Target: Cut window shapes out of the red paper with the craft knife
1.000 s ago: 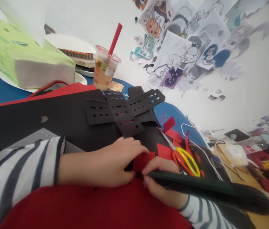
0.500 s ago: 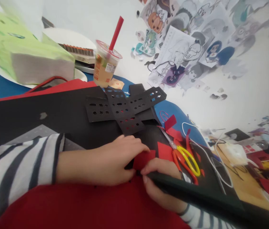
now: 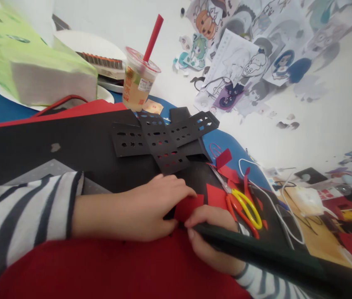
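Note:
My left hand lies low over the black work surface, its thumb and forefinger curved around and pressing on a small piece of red paper. My right hand is closed, thumb and forefinger pinched at the near end of a long, dark, stick-like tool; its kind is not clear. The tool's tip is beside the red paper, mostly hidden by my fingertips. Scissors with yellow and orange handles lie to the right of my right hand. Beyond my hands rests a folded black paper cutout with rows of small holes.
Red paper scraps lie around the scissors, and a white cable curves past them. Farther back are a drink cup with a red straw and a green tissue pack. Drawings cover the wall.
Both hands hold nearly the same pose at the red paper. The view has shifted very slightly; no object has visibly moved on the table.

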A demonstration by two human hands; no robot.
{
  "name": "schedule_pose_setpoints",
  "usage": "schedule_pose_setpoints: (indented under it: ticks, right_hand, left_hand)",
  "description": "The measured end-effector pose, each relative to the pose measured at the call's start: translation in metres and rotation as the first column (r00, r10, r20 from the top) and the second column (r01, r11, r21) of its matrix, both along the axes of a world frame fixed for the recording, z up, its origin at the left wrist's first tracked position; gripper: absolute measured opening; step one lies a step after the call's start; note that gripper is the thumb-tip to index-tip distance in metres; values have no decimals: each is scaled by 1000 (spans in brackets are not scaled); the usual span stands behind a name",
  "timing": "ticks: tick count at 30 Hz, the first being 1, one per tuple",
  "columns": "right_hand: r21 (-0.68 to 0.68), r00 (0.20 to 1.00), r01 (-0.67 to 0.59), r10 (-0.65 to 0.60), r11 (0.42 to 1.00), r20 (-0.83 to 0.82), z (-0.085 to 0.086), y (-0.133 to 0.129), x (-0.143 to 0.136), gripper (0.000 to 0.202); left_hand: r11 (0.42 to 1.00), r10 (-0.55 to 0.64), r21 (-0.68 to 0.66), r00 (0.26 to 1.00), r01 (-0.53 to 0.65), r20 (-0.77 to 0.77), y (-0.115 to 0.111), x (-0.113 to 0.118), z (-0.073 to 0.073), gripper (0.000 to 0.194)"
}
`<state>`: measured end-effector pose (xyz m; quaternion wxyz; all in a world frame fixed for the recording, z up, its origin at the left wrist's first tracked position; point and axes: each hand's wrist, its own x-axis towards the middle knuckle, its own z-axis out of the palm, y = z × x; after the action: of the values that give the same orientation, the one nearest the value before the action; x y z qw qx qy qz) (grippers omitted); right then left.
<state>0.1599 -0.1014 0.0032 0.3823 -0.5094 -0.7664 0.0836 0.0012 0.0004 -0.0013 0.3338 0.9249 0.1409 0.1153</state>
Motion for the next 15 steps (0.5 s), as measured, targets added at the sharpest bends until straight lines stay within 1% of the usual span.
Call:
schedule_pose_setpoints:
  ticks: [4,7,15]
  right_hand:
    - [-49,998,25,-28,998,-64,-2,-1,1,14]
    - [-50,996,10,-14,999,-83,-3,-1,2,14]
    - [28,999,-30,29,999,40,-1,0,2,17]
  left_hand:
    - [1000,4,6,1000,-4,3,0,0,0,44]
    - [1000,7,9,1000,-7,1,0,0,-1,45]
    - [1000,6,12,1000,-6,8,-1,0,-1,47]
